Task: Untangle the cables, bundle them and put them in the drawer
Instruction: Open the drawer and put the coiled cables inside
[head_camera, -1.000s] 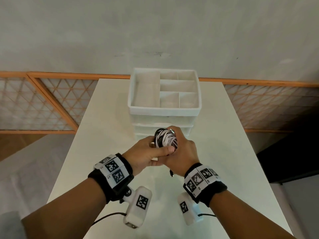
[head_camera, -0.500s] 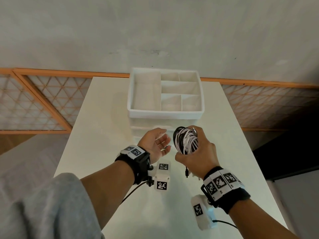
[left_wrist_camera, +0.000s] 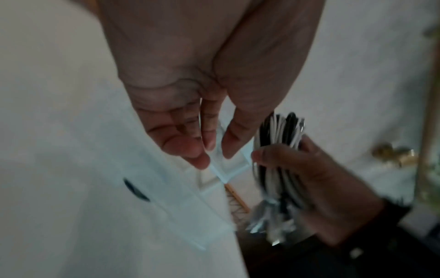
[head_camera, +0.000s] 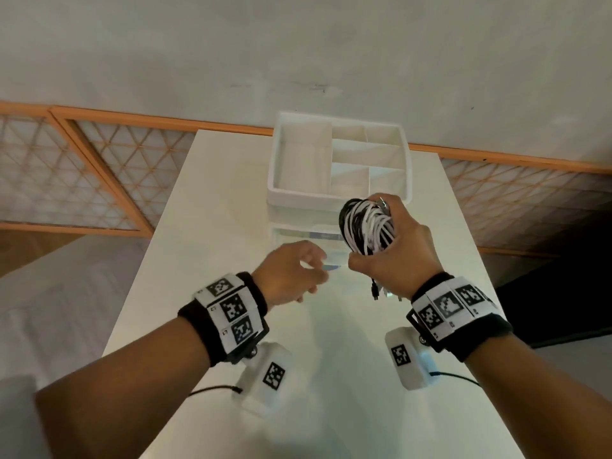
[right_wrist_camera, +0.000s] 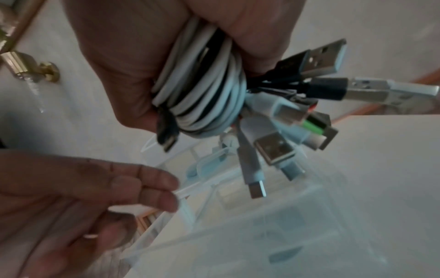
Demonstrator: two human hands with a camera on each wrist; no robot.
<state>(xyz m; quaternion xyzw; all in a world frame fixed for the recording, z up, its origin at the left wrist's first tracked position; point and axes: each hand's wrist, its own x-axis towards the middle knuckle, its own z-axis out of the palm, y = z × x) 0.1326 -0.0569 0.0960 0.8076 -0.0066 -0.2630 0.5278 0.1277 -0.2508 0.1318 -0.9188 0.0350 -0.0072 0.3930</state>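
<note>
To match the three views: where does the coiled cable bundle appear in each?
Head: cable bundle right of centre, held by the right hand, before the drawer unit.
Left wrist: lower right.
Right wrist: upper centre, plugs fanning right.
Shared landmark: left hand beside the bundle.

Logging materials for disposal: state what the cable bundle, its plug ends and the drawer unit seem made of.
Cable bundle: black and white jackets, smooth and matte, probably rubbery plastic.
Plug ends: shiny grey shells, apparently metal.
Drawer unit: white rigid top tray, clear glossy drawer fronts; likely plastic.
</note>
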